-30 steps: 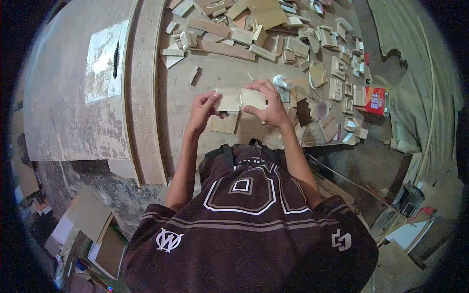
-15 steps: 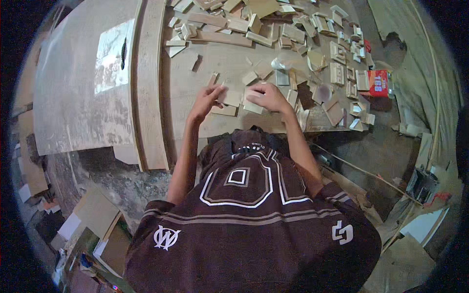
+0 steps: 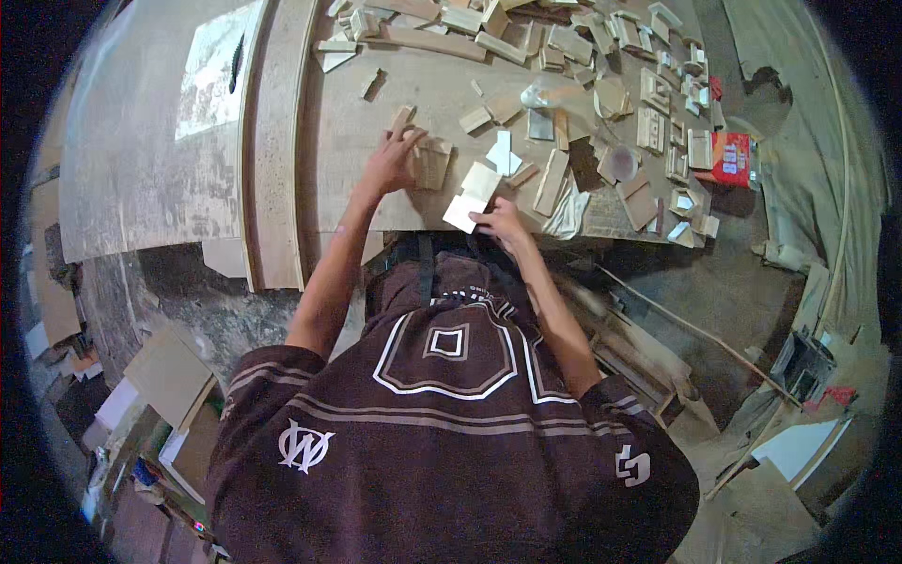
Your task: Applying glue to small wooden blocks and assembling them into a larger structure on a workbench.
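My right hand (image 3: 501, 224) pinches a pale flat piece (image 3: 462, 214) by its edge, close to the workbench's front edge. A cream square piece (image 3: 482, 182) adjoins it at the top; I cannot tell whether the two are joined. My left hand (image 3: 393, 162) reaches over the bench with fingers spread, their tips at a small wooden block (image 3: 402, 118). Whether they touch the block is hard to tell. Beside that hand lies a flat wooden piece (image 3: 433, 164), partly in shadow. A white piece (image 3: 505, 153) rests further right.
Many wood offcuts (image 3: 432, 39) are heaped along the bench's far side. Small moulded wooden pieces (image 3: 650, 129) stand at the right, next to a red box (image 3: 733, 158). A long wooden board (image 3: 274, 141) crosses the bench on the left. A crumpled clear plastic bag (image 3: 568, 211) lies near the front edge.
My right hand has drawn back toward the bench's front edge, with the pale piece now lifted in it. My left hand has moved forward to the small block. The whole view has shifted slightly.
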Demonstrator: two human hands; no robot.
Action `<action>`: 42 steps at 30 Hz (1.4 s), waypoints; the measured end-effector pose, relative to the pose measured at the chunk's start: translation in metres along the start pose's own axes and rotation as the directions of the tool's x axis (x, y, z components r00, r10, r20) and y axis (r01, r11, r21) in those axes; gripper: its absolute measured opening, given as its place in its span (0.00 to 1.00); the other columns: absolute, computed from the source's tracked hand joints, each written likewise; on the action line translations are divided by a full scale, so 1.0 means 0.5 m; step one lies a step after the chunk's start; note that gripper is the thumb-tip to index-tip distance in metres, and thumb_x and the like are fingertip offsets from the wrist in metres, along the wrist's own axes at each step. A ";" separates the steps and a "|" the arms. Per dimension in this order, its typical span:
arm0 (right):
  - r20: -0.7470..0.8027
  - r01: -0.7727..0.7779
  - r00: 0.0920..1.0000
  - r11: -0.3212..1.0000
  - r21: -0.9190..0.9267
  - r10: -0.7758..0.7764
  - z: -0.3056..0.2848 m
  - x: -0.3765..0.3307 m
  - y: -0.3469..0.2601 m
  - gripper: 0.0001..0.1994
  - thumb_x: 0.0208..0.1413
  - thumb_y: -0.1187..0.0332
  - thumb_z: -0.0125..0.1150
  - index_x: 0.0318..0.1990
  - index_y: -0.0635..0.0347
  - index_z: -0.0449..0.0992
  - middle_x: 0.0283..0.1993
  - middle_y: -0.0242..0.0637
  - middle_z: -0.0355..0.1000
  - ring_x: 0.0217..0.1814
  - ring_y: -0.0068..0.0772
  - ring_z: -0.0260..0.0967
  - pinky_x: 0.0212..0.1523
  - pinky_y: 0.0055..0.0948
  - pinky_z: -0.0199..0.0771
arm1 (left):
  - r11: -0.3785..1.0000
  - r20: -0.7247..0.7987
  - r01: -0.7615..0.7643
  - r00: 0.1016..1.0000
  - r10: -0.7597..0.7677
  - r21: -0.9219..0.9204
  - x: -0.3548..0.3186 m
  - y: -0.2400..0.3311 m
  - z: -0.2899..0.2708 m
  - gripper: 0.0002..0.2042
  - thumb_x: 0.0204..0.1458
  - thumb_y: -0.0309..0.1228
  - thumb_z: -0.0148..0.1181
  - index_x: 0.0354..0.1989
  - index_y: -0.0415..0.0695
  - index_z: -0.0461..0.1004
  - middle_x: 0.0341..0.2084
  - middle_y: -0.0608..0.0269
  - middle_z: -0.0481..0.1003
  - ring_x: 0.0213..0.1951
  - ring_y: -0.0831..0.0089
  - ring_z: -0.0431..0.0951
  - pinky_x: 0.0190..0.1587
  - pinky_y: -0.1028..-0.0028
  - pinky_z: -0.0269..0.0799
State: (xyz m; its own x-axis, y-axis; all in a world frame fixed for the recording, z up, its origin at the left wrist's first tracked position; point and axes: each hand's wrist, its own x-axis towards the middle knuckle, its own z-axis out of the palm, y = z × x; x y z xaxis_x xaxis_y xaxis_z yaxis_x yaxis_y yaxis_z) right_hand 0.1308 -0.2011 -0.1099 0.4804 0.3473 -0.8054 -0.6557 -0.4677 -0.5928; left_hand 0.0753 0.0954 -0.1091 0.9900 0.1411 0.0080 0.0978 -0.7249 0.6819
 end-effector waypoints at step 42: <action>-0.164 0.123 0.967 0.923 -0.364 -0.193 0.064 0.025 -0.016 0.15 0.47 0.66 0.76 0.26 0.70 0.77 0.22 0.43 0.77 0.22 0.28 0.78 0.20 0.24 0.77 | 0.926 -0.163 0.374 0.917 -0.364 0.038 -0.027 0.005 0.036 0.14 0.43 0.44 0.69 0.32 0.48 0.78 0.32 0.58 0.79 0.34 0.54 0.80 0.36 0.59 0.75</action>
State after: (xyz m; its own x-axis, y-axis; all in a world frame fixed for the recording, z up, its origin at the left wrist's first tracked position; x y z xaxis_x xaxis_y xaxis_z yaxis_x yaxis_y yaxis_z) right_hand 0.1235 -0.1671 -0.1152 0.6867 0.2934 -0.6651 -0.3342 -0.6851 -0.6473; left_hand 0.0642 0.0796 -0.1207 0.8557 0.5030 -0.1218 0.4652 -0.6444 0.6069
